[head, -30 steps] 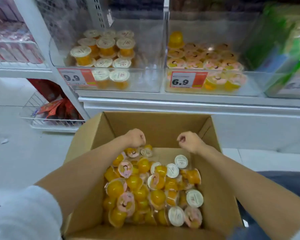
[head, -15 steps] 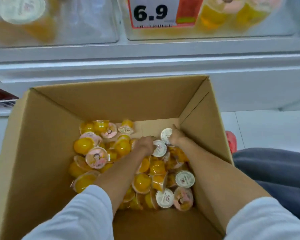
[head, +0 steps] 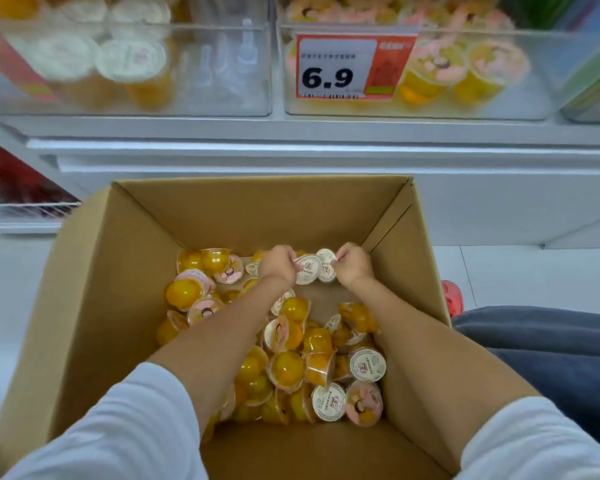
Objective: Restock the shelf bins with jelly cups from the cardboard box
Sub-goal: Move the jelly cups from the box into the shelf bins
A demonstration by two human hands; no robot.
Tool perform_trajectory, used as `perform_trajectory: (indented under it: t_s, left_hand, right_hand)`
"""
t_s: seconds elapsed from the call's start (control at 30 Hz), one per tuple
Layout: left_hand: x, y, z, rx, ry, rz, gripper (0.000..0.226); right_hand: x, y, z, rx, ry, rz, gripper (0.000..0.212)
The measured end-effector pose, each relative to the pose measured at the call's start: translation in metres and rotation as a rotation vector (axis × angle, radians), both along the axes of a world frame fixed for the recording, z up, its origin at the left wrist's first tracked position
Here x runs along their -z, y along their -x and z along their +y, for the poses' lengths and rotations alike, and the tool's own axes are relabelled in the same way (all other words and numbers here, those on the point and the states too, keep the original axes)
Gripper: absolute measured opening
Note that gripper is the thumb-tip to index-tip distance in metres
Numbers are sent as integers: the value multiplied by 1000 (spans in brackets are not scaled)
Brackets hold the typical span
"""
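- Bright, even white light; shadows are soft, with only a dim patch low inside the box [head: 94,306].
- The bins [head: 222,81] at the top are smeared by motion blur, though the price tag [head: 336,67] digits are readable.
- The cups [head: 368,365] are fairly sharp.
- Wide-angle distortion bows the shelf [head: 291,133] edge and stretches the sleeves [head: 118,427] at the bottom corners.
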State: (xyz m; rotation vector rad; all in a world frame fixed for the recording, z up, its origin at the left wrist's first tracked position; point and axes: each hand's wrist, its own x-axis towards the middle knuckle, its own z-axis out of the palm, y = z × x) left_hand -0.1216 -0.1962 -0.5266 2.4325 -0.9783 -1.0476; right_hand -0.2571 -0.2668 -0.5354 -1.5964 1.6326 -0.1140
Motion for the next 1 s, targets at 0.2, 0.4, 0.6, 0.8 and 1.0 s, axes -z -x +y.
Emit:
perform_trajectory:
  t_s: [0.2, 0.4, 0.6, 0.8, 1.0]
  left_hand:
    - [-114, -60, 21, 78, 122, 47, 18]
    - [-239, -107, 59, 128, 285, 117, 22]
    - [-356, -171, 81, -40, 542, 110, 23]
    - [-389, -220, 47, -304, 739, -83, 21]
    - [-349, -251, -5, -150, 374, -618, 28]
  right_hand:
    - [-116, -18, 3, -125, 139, -257, 18]
    - [-234, -55, 32, -296, 360, -390, 22]
    - [-346, -115, 49, -388, 664, -585, 13]
    - [-375, -195, 17, -172, 455, -664, 16]
    - [-333, -253, -45, -90, 146, -539, 11]
